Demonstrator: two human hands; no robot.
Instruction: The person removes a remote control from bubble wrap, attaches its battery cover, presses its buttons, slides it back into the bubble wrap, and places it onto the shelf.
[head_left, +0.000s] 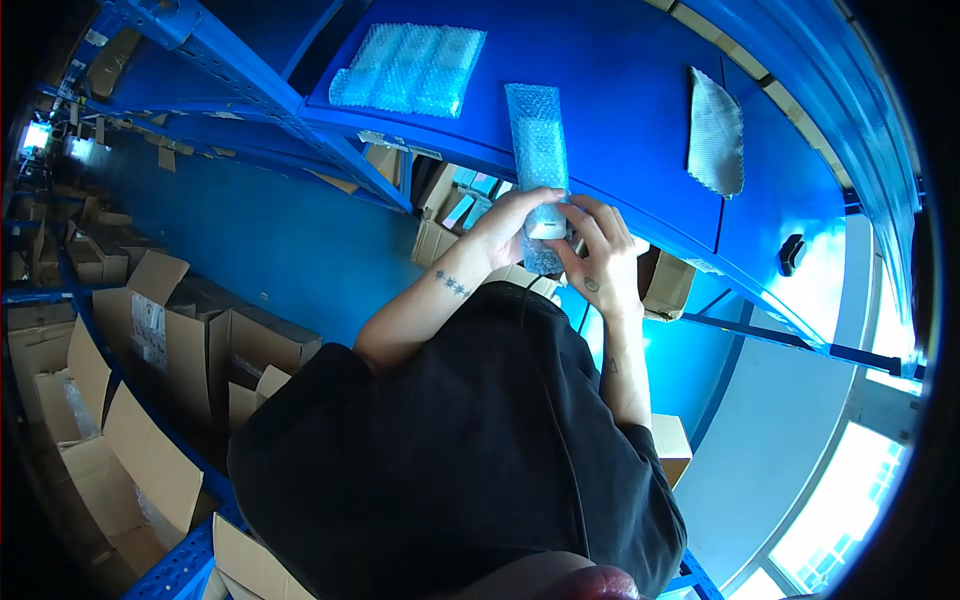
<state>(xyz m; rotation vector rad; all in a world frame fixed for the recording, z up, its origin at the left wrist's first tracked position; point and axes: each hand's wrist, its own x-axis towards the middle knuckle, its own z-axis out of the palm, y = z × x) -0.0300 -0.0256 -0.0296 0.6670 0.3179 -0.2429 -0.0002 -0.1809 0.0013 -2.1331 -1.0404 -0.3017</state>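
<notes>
At the front edge of the blue shelf, both hands are on a small white device (546,224) with rounded corners and a dark slot in its near end. A long strip of bubble wrap (538,125) runs from under and around it onto the shelf, and a flap hangs below. My left hand (512,226) is closed around the left side, its thumb lying across the top. From the right, my right hand (602,245) grips the device and wrap between fingers and thumb. Some fingertips are hidden.
Several bubble-wrapped packs (410,70) lie side by side on the blue shelf (620,110). A greyish cloth (716,135) and a small black object (792,255) are to the right. Cardboard boxes (185,340) stand at lower left, and an open carton (436,205) sits below the shelf.
</notes>
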